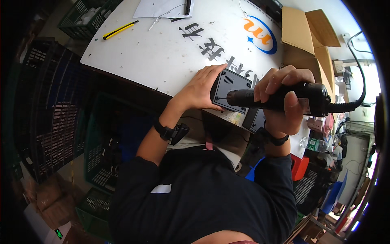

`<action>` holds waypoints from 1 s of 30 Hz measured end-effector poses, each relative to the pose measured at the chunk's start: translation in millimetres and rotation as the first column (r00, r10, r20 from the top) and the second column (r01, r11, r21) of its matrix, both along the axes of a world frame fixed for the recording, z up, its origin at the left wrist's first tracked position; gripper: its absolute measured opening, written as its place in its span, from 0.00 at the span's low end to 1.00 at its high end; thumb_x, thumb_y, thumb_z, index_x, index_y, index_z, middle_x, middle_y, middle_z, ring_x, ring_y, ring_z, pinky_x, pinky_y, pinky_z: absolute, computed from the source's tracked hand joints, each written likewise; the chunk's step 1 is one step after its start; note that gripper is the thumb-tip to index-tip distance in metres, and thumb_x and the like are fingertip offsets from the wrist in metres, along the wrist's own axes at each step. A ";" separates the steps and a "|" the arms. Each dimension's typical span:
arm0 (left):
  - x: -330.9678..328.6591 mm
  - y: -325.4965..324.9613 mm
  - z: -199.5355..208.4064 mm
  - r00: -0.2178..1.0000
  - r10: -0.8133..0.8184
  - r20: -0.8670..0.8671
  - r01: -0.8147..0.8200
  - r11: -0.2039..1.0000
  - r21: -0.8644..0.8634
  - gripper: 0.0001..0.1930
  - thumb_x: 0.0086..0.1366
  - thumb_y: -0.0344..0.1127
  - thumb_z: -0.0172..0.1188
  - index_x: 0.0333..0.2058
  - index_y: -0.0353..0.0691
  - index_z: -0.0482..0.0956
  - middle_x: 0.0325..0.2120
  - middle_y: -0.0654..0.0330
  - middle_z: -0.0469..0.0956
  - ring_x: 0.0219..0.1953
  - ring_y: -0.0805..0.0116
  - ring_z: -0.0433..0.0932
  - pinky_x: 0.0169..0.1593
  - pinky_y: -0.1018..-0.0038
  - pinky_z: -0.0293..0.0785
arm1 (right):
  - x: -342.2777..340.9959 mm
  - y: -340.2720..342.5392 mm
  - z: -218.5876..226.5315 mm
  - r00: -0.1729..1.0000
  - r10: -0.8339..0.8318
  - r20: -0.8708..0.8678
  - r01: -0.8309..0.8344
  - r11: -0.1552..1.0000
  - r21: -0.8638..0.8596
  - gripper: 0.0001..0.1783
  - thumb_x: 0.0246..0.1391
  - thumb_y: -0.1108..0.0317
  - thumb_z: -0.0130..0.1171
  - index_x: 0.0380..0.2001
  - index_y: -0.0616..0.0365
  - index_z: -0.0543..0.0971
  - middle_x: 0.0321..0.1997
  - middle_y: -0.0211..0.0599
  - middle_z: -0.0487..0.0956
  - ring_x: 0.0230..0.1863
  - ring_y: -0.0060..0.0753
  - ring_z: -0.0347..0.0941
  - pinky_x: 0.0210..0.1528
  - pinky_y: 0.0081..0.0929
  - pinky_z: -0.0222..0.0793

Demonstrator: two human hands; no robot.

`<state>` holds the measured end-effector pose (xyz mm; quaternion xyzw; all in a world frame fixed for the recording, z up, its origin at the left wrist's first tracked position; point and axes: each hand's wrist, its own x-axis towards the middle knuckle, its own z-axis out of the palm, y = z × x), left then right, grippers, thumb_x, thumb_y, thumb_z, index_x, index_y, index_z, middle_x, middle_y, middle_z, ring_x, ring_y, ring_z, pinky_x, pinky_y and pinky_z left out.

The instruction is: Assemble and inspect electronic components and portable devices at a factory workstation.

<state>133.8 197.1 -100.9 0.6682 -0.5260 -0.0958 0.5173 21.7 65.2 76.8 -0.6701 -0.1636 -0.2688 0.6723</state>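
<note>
At the black box (233, 84), left hand (202, 87): it grasps the box from the left, fingers over the far edge, thumb at the near edge; I judge this is to stop it turning.
Right hand (291, 103): wrapped around the thick black power screwdriver (280, 99), over the box's right side; the full grip probably steadies the weight.
Thin metal bit: directed at the box's near left corner; from my distance I cannot tell if it touches.
Box surface: matte, looks like hard plastic, rectangular, with narrow vent slots and round corner details; it seems laid flat to offer these corners.
Second dark unit (256, 121): just beside the box, near right, partly hidden by the right wrist.
Cord (364, 79): ribbed by the handle, then smooth, curving up to the box's right, perhaps to stay off the work.
Table (134, 57): under the box, smooth white, specked.
Yellow knife (120, 30): slim, well apart from the box, far left.
Carton (298, 30): brown cardboard, flaps open, beyond the box to the right.
</note>
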 end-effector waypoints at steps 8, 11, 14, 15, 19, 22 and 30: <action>-1.4 0.2 0.6 1.000 0.000 -0.002 0.000 1.000 0.003 0.67 0.36 0.52 0.85 0.73 0.41 0.54 0.65 0.47 0.65 0.68 0.46 0.64 0.71 0.56 0.60 | 10.9 7.4 -18.1 0.996 -0.053 -0.070 0.046 0.994 -0.096 0.17 0.63 0.61 0.62 0.43 0.60 0.68 0.28 0.43 0.74 0.25 0.34 0.71 0.28 0.32 0.72; -0.9 -0.1 0.7 1.000 0.008 0.000 -0.008 1.000 -0.006 0.67 0.36 0.53 0.85 0.73 0.42 0.54 0.66 0.47 0.65 0.68 0.46 0.63 0.72 0.56 0.59 | 14.9 8.0 -15.3 0.991 -0.092 -0.094 0.081 0.990 -0.112 0.18 0.63 0.61 0.62 0.42 0.60 0.67 0.26 0.43 0.74 0.24 0.34 0.72 0.29 0.31 0.72; -0.9 1.5 0.3 1.000 0.006 -0.001 -0.006 1.000 -0.001 0.67 0.36 0.53 0.85 0.73 0.42 0.54 0.66 0.48 0.65 0.68 0.46 0.63 0.72 0.56 0.59 | 14.9 7.4 -14.1 0.991 -0.068 -0.112 0.055 0.991 -0.118 0.17 0.63 0.61 0.62 0.42 0.59 0.67 0.24 0.43 0.74 0.23 0.33 0.72 0.29 0.31 0.73; -0.8 1.8 0.2 1.000 0.007 0.001 -0.007 1.000 -0.001 0.67 0.36 0.53 0.85 0.73 0.42 0.54 0.66 0.48 0.65 0.68 0.46 0.63 0.72 0.56 0.59 | 14.6 7.2 -14.1 0.992 -0.068 -0.110 0.054 0.991 -0.119 0.17 0.63 0.61 0.62 0.42 0.59 0.67 0.24 0.43 0.74 0.23 0.33 0.72 0.29 0.31 0.73; -0.1 3.2 -0.5 1.000 0.005 0.005 -0.005 1.000 0.008 0.67 0.36 0.51 0.85 0.73 0.42 0.54 0.66 0.47 0.64 0.68 0.46 0.63 0.72 0.57 0.59 | 13.6 6.2 -13.7 0.997 -0.013 -0.082 0.006 0.997 -0.076 0.16 0.63 0.62 0.61 0.42 0.59 0.67 0.24 0.43 0.74 0.23 0.33 0.72 0.29 0.31 0.73; 1.6 -2.1 5.8 1.000 -0.029 -0.006 0.029 0.999 0.021 0.67 0.36 0.50 0.86 0.73 0.41 0.54 0.66 0.47 0.64 0.68 0.46 0.63 0.72 0.57 0.59 | 9.2 -3.2 -9.5 0.997 -0.001 -0.076 -0.006 0.996 -0.084 0.17 0.63 0.59 0.60 0.42 0.59 0.67 0.26 0.43 0.74 0.22 0.33 0.71 0.28 0.31 0.73; -3.0 -10.2 5.2 1.000 -0.018 0.005 0.018 0.999 0.050 0.66 0.36 0.47 0.87 0.73 0.40 0.55 0.67 0.48 0.64 0.68 0.47 0.65 0.71 0.56 0.63 | -52.3 -57.7 70.8 0.936 -0.135 0.326 0.169 0.983 -0.078 0.21 0.62 0.57 0.63 0.48 0.60 0.72 0.32 0.44 0.76 0.25 0.32 0.72 0.28 0.26 0.72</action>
